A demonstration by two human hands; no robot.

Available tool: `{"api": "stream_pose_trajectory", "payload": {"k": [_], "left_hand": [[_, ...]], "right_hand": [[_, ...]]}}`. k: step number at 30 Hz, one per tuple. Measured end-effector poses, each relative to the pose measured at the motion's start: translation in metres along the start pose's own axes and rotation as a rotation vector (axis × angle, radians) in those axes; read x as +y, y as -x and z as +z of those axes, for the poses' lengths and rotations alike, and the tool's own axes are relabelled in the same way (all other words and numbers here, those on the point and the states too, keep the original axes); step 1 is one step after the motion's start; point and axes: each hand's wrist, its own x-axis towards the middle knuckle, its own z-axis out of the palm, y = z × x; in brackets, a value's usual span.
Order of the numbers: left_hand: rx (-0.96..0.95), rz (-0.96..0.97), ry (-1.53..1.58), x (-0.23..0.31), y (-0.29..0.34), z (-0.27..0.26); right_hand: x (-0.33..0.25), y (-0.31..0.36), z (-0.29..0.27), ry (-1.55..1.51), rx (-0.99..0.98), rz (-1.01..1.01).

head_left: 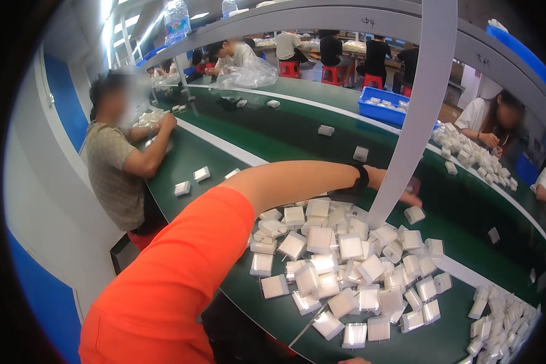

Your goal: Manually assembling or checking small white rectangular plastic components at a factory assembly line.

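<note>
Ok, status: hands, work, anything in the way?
Left hand over dark green flat belt, grip unclear. Right hand barely in frame. White boxy plastic pieces heaped nearside. Straight whitish post partly hides left hand.

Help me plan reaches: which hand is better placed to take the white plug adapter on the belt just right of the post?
Probably the left hand, close beside that plug adapter. The right hand barely shows at the lower edge, across the adapter pile.

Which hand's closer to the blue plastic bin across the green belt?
Left. The left hand is over the belt, partly behind the white post, short of the bin; the right hand barely shows at the bottom edge, farther away.
</note>
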Motion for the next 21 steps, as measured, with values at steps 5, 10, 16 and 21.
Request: {"api": "stream_pose_trajectory", "payload": {"k": [5,10,16,21], "left_hand": [[-0.035,0.281,-0.175,0.002,0.000,0.014],[-0.010,0.313,-0.138,-0.006,-0.003,0.015],[-0.016,0.482,-0.319,-0.011,-0.014,0.023],[-0.110,0.613,-0.322,-0.007,-0.024,0.027]], "right_hand": [[0.005,0.003,0.002,0.011,0.003,-0.022],[0.007,0.008,0.003,0.015,0.021,0.040],[0.003,0.004,0.005,0.055,0.006,0.057],[0.007,0.008,0.007,0.027,0.049,0.113]]}}
